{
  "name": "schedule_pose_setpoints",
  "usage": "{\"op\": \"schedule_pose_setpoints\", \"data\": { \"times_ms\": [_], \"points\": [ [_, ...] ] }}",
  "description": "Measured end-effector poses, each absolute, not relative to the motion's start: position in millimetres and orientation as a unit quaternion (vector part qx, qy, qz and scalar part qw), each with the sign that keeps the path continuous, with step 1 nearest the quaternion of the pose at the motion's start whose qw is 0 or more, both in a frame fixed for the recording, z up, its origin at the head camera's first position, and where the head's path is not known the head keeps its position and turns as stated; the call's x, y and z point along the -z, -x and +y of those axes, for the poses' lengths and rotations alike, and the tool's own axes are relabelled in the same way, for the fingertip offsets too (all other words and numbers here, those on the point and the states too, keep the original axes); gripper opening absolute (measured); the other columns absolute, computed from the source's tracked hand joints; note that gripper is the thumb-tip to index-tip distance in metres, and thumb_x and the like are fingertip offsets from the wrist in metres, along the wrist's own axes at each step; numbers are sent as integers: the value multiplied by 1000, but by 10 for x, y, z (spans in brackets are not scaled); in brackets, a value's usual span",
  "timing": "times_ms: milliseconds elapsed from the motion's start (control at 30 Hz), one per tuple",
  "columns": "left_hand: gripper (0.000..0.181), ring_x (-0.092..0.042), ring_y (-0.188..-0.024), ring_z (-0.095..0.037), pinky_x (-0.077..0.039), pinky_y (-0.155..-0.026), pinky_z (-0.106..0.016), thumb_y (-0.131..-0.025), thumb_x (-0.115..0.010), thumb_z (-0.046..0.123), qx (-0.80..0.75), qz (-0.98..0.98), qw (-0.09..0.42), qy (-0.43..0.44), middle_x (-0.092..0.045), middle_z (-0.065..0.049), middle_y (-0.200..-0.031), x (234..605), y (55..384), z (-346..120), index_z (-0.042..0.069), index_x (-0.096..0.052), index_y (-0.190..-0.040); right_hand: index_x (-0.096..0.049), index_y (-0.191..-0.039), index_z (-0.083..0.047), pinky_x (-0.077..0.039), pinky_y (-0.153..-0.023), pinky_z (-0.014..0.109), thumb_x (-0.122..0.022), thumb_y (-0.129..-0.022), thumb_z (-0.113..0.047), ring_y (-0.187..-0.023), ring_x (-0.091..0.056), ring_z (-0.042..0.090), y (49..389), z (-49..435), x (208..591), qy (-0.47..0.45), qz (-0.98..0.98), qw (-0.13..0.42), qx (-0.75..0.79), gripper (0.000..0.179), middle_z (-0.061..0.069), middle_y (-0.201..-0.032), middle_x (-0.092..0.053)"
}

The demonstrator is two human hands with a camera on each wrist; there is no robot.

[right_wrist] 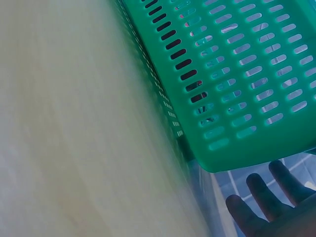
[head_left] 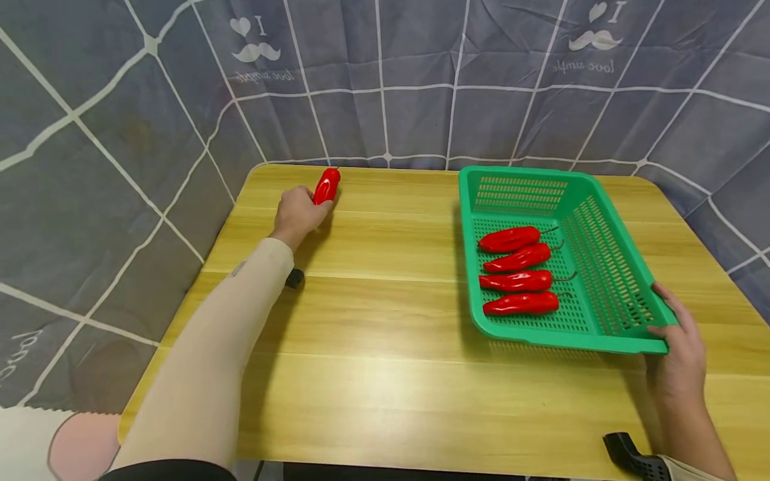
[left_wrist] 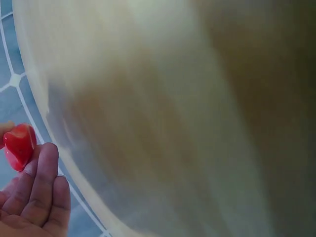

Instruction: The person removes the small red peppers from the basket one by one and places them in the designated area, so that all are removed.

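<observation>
Near the far left edge of the table, my left hand (head_left: 299,215) pinches a red chili pepper (head_left: 327,186) between thumb and fingers. The left wrist view shows the same pepper (left_wrist: 20,147) between the fingertips, with the other fingers (left_wrist: 44,182) stretched out beside it. A green plastic basket (head_left: 625,344) stands on the right side of the table. Several red chili peppers (head_left: 522,303) lie side by side in its left half, stems pointing right. My right hand (head_left: 680,354) grips the basket's rim at the near right corner, thumb on top. Below that corner, its fingers (right_wrist: 264,200) extend in the right wrist view.
The wooden table (head_left: 373,321) has rounded far corners. A grey checked cloth (head_left: 415,60) hangs behind it and along both sides. Small black devices sit at the left wrist (head_left: 294,278) and right wrist (head_left: 631,457). The basket's walls are slotted and raised.
</observation>
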State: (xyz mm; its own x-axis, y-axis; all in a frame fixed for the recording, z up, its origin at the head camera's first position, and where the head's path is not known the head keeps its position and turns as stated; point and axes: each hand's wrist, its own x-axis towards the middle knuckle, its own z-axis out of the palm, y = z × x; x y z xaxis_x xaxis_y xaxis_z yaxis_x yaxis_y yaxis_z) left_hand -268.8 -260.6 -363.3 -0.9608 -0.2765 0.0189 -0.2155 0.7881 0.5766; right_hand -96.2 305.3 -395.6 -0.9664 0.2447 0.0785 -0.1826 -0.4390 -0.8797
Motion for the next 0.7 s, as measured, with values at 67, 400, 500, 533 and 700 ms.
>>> {"op": "schedule_pose_setpoints", "data": {
  "times_ms": [67, 400, 500, 533, 700],
  "points": [
    [42, -60, -82, -28, -53, -69, -36, -96, -63, 36, 291, -946, 48, -137, -67, -17, -100, 3653, 2655, -2653, -3, -64, -108, -59, -141, -8, -55, -74, 21, -26, -94, 15, -104, -59, 13, 955, 3053, 3956, 28, -514, 129, -847, 62, 1, -134, -52],
    [39, -57, -79, -30, -51, -72, -40, -95, -62, 37, 271, -947, 40, -167, -65, -16, -92, 3665, 2510, -2808, -2, -65, -94, -58, -142, -8, -55, -74, 22, -27, -95, 13, -104, -60, 13, 960, 3072, 3964, 29, -512, 131, -848, 60, 2, -134, -52],
    [39, -55, -76, -29, -49, -66, -37, -95, -62, 38, 266, -949, 27, -169, -63, -15, -86, 3648, 2492, -2820, 0, -63, -90, -58, -142, -8, -55, -74, 22, -26, -95, 14, -105, -60, 13, 960, 3078, 3967, 29, -509, 127, -851, 61, 1, -134, -53],
    [39, -54, -74, -28, -47, -64, -36, -95, -63, 39, 263, -950, 22, -170, -62, -14, -84, 3643, 2487, -2822, 0, -63, -88, -58, -142, -8, -55, -74, 22, -25, -95, 14, -105, -60, 13, 959, 3077, 3967, 28, -510, 126, -851, 61, 1, -134, -52],
    [41, -54, -71, -27, -45, -59, -34, -94, -59, 43, 231, -957, -2, -177, -59, -12, -81, 3611, 2473, -2833, 3, -62, -85, -57, -142, -8, -55, -74, 22, -26, -95, 13, -105, -60, 13, 957, 3063, 3964, 26, -514, 126, -848, 61, 1, -134, -52]
  ]
}}
